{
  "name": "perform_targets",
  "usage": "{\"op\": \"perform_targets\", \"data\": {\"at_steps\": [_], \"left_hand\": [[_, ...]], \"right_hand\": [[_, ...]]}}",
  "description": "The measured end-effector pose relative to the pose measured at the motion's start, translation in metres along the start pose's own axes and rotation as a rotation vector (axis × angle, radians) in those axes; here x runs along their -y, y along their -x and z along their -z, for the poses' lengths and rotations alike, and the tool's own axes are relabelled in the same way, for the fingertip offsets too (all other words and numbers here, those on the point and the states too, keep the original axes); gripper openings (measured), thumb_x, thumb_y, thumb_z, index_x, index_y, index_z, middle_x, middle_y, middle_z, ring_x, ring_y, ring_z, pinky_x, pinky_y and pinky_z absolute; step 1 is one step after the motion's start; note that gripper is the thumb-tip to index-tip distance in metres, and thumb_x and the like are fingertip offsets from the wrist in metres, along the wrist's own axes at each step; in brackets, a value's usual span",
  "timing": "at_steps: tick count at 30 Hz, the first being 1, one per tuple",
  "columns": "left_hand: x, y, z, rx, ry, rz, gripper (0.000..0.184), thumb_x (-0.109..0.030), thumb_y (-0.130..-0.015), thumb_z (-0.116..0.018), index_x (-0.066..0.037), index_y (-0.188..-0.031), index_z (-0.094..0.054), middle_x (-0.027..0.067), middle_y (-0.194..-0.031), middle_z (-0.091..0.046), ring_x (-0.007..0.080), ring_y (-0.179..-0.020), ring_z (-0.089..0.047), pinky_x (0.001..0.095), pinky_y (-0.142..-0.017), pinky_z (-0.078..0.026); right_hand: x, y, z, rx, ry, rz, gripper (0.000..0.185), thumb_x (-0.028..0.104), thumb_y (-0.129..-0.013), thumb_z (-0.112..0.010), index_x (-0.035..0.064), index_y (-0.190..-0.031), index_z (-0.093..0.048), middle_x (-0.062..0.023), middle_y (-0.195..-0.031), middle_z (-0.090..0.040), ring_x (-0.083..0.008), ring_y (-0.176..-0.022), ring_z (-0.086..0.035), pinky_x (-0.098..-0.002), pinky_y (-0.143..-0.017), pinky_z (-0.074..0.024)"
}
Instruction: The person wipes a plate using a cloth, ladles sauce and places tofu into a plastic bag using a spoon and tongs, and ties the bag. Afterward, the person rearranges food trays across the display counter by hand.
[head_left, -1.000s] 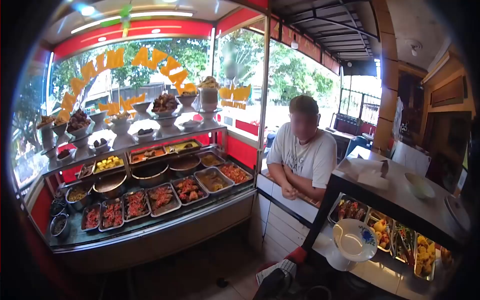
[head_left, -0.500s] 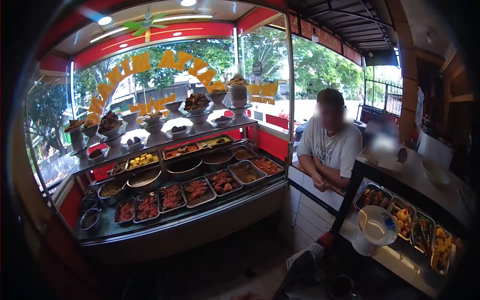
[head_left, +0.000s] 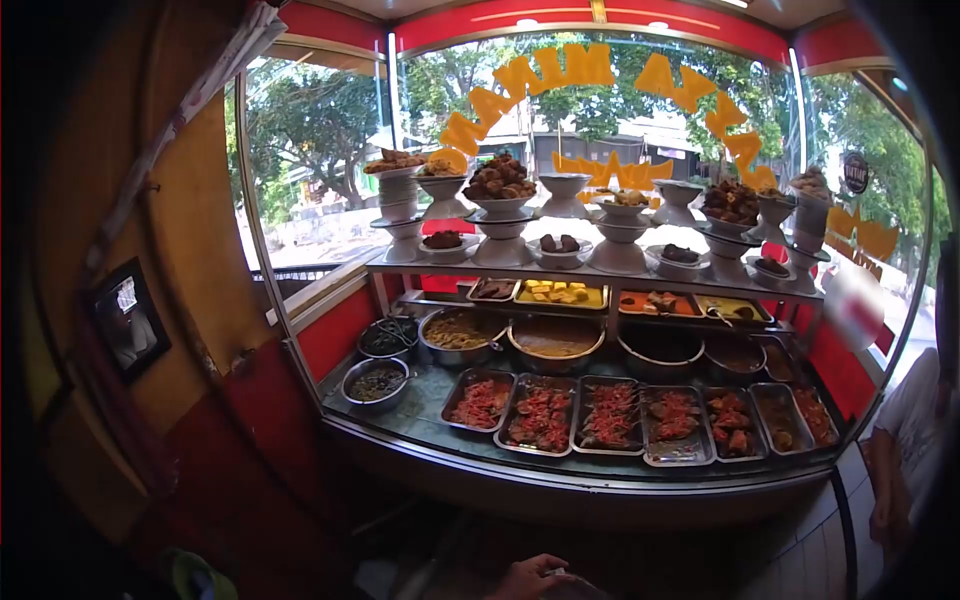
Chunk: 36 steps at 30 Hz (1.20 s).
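At the bottom edge shows my left hand [head_left: 530,580], cut off by the frame and in shadow. Its fingers are bent and appear closed; what they hold, if anything, I cannot make out. My right hand is out of view. In front of the hand, beyond a dark gap, stands a glass food display counter [head_left: 580,482]. Along its front edge lie several metal trays of red-topped food [head_left: 610,415]. Behind them are metal basins, among them a basin of brown sauce [head_left: 556,345] and a basin of greens [head_left: 375,382].
A raised shelf [head_left: 600,275] bears stacked bowls and plates, including a plate of fried pieces [head_left: 500,180]. Yellow pieces fill a tray [head_left: 562,293] underneath. At the right edge a person's forearm [head_left: 885,480] shows. A framed picture [head_left: 130,318] hangs on the left wall.
My view has swung left, so the counter now fills the middle. The person has shifted to the right edge and the side counter has left view. My left hand shows more.
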<state>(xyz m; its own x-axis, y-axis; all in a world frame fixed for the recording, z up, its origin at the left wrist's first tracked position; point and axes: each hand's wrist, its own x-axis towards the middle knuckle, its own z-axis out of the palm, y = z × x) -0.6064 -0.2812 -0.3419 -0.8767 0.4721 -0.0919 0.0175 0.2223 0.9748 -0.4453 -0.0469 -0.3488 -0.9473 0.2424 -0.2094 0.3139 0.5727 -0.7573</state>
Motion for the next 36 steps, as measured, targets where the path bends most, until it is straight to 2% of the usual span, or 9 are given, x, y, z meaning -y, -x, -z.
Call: {"op": "perform_targets", "data": {"at_steps": [3,6,10,15,17,25,26,32,36], "left_hand": [[0.014,-0.029,0.0,-0.026,-0.28,0.023,0.031,-0.033,-0.082,-0.074,-0.005,-0.093,-0.07,0.0089,-0.078,-0.069,0.013,-0.07,-0.063,0.028,-0.066,-0.05],[0.085,-0.041,-0.013,0.102,-0.472,0.12,0.031,-0.031,-0.088,-0.066,-0.001,-0.08,-0.066,0.0119,-0.068,-0.066,0.0113,-0.059,-0.058,0.0328,-0.055,-0.047],[0.132,-0.038,-0.041,0.191,-0.619,0.374,0.043,-0.034,-0.094,-0.055,0.003,-0.072,-0.059,0.0156,-0.065,-0.063,0.0173,-0.055,-0.055,0.0357,-0.053,-0.044],[0.25,-0.057,-0.054,0.508,-0.689,0.161,0.042,-0.038,-0.096,-0.05,0.0,-0.094,-0.068,0.0221,-0.087,-0.068,0.0371,-0.087,-0.064,0.0392,-0.08,-0.049],[0.328,-0.077,-0.055,0.998,-0.836,0.157,0.045,-0.045,-0.096,-0.045,-0.009,-0.1,-0.071,0.0244,-0.121,-0.059,0.0373,-0.123,-0.049,0.046,-0.106,-0.033],[0.418,-0.165,-0.098,1.299,-1.19,0.193,0.059,-0.06,-0.093,-0.036,-0.017,-0.086,-0.077,0.0157,-0.151,-0.03,0.0325,-0.144,-0.015,0.0562,-0.114,-0.003],[0.403,-0.175,-0.115,1.305,-1.297,-0.093,0.048,-0.047,-0.097,-0.045,-0.008,-0.09,-0.072,0.0204,-0.133,-0.051,0.0278,-0.122,-0.049,0.0475,-0.104,-0.034],[0.441,-0.197,-0.104,1.145,-1.023,-0.701,0.04,-0.042,-0.089,-0.057,-0.012,-0.114,-0.065,0.0167,-0.126,-0.057,0.0383,-0.118,-0.049,0.0536,-0.103,-0.035],[0.454,-0.203,-0.09,1.239,-1.232,-0.189,0.028,-0.036,-0.09,-0.055,-0.02,-0.107,-0.069,0.0205,-0.141,-0.044,0.0428,-0.122,-0.046,0.0573,-0.106,-0.03]], "right_hand": [[-0.063,-0.029,-0.015,0.102,0.042,0.077,0.029,0.029,-0.087,-0.067,0.0052,-0.103,-0.071,-0.0069,-0.096,-0.072,-0.0167,-0.088,-0.067,-0.0343,-0.081,-0.0521],[-0.115,-0.042,-0.043,0.138,-0.604,-0.232,0.028,0.029,-0.087,-0.068,0.003,-0.098,-0.07,-0.0033,-0.087,-0.069,-0.0109,-0.079,-0.062,-0.0285,-0.071,-0.0514],[-0.197,-0.076,-0.077,0.091,-0.316,-0.426,0.032,0.034,-0.085,-0.068,0.0047,-0.098,-0.069,-0.0114,-0.082,-0.069,-0.0209,-0.075,-0.064,-0.035,-0.068,-0.0497],[-0.339,-0.097,-0.129,0.081,-0.197,-0.64,0.033,0.028,-0.084,-0.064,0.0067,-0.109,-0.066,-0.0182,-0.124,-0.052,-0.0331,-0.104,-0.056,-0.0422,-0.087,-0.0476],[-0.387,-0.112,-0.135,0.187,-0.159,-0.855,0.035,0.024,-0.085,-0.062,0.0081,-0.116,-0.064,-0.0204,-0.141,-0.039,-0.0363,-0.12,-0.048,-0.0451,-0.097,-0.0449],[-0.621,-0.177,-0.226,0.112,0.261,-0.925,0.04,0.017,-0.083,-0.059,0.0111,-0.122,-0.06,-0.0186,-0.153,-0.018,-0.0329,-0.131,-0.037,-0.0428,-0.099,-0.0438],[-0.641,-0.187,-0.231,0.122,0.245,-0.933,0.04,0.017,-0.083,-0.059,0.0111,-0.122,-0.06,-0.0186,-0.153,-0.018,-0.0329,-0.131,-0.037,-0.0428,-0.099,-0.0438],[-0.74,-0.236,-0.277,0.063,0.212,-0.956,0.045,0.013,-0.083,-0.058,0.0135,-0.128,-0.056,-0.014,-0.155,-0.015,-0.0332,-0.137,-0.03,-0.0414,-0.102,-0.043],[-0.763,-0.25,-0.291,0.025,0.135,-0.981,0.049,0.012,-0.083,-0.058,0.0191,-0.131,-0.054,-0.0119,-0.156,-0.015,-0.0325,-0.141,-0.025,-0.0417,-0.101,-0.0436]]}}
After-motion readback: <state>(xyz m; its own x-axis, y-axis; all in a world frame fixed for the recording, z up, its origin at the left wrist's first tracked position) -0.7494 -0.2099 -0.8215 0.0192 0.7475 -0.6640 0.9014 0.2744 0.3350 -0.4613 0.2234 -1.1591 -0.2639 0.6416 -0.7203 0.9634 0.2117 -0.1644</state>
